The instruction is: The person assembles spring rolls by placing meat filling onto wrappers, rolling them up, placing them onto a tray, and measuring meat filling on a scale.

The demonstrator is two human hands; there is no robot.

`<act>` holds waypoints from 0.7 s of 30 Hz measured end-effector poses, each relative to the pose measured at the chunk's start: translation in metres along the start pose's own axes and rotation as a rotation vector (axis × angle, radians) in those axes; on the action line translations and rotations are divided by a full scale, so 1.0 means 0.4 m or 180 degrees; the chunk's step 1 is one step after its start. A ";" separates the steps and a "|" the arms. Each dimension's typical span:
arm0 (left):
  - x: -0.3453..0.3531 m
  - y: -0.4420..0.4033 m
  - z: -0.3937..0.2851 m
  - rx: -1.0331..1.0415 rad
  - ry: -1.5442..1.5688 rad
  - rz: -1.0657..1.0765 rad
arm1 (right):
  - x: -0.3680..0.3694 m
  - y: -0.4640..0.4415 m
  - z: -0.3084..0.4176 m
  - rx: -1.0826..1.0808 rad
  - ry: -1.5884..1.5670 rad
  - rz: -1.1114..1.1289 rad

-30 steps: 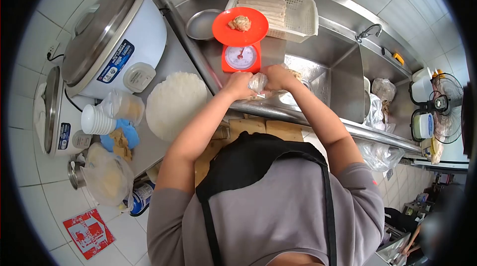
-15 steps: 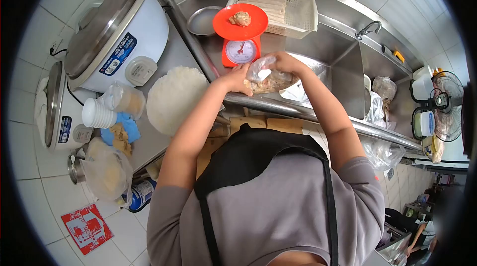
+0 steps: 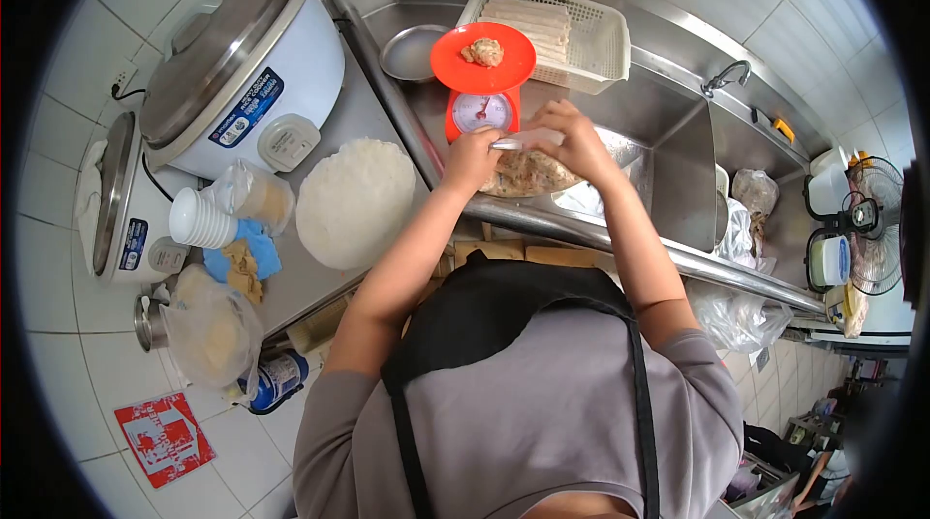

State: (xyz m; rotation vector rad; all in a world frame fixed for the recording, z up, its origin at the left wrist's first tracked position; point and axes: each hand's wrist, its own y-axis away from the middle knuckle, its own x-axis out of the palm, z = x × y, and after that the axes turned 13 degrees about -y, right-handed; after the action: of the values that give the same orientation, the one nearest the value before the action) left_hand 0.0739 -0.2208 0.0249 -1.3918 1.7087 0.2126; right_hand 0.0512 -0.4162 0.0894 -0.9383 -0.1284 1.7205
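Observation:
A clear plastic bag of minced meat mixture (image 3: 531, 176) rests at the sink's front edge, between my hands. My left hand (image 3: 473, 158) is closed on the left side of the bag's gathered mouth. From the right, my right hand (image 3: 578, 143) pinches the same plastic, stretched as a pale strip between both hands. Just behind my left hand stands a red dial scale (image 3: 482, 112), its lower part partly covered. A lump of the meat mixture (image 3: 482, 52) sits on the scale's red plate (image 3: 450, 62).
Behind the scale, a white basket (image 3: 605, 73) holds stacked pale rolls (image 3: 528, 25). A metal bowl (image 3: 411, 52) lies left of the plate. On the left counter are round white sheets (image 3: 354, 199), a rice cooker (image 3: 254, 83) and white cups (image 3: 199, 219). A faucet (image 3: 727, 78) stands at right.
My hands have changed their grip: the bag's mouth, loose and bunched before, is now pulled into a strip between them. The whole view has shifted slightly. The scale's load looks the same.

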 end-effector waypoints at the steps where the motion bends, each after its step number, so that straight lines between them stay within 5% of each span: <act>1: -0.006 -0.001 -0.007 -0.0005 0.0016 -0.0001 | 0.022 0.000 0.023 -0.0025 0.0246 -0.0046; 6: -0.017 -0.006 -0.014 0.0214 0.0028 -0.0195 | 0.063 0.002 0.019 0.0014 0.0682 -0.0257; 9: -0.023 -0.017 -0.014 0.0503 -0.0312 -0.0287 | 0.062 0.010 -0.001 0.0580 -0.0167 -0.0375; 12: -0.029 -0.019 -0.022 0.0539 -0.0575 -0.0267 | 0.069 0.020 -0.045 0.1976 -0.2277 -0.0811; 15: -0.021 -0.014 -0.018 0.0131 -0.0349 -0.0073 | 0.050 0.026 -0.070 0.2047 -0.2566 -0.0845; 18: -0.007 -0.002 0.004 -0.0446 -0.0340 0.0329 | 0.029 0.033 -0.082 0.1796 -0.2000 -0.0981; 21: 0.021 -0.007 0.025 -0.0988 0.0674 0.0048 | -0.012 0.032 -0.004 0.1018 -0.0106 -0.0456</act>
State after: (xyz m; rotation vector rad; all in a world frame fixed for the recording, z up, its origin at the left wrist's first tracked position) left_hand 0.0816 -0.2215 0.0142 -1.6768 1.9208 0.3621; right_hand 0.0429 -0.4256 0.0841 -0.6488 0.0563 1.5671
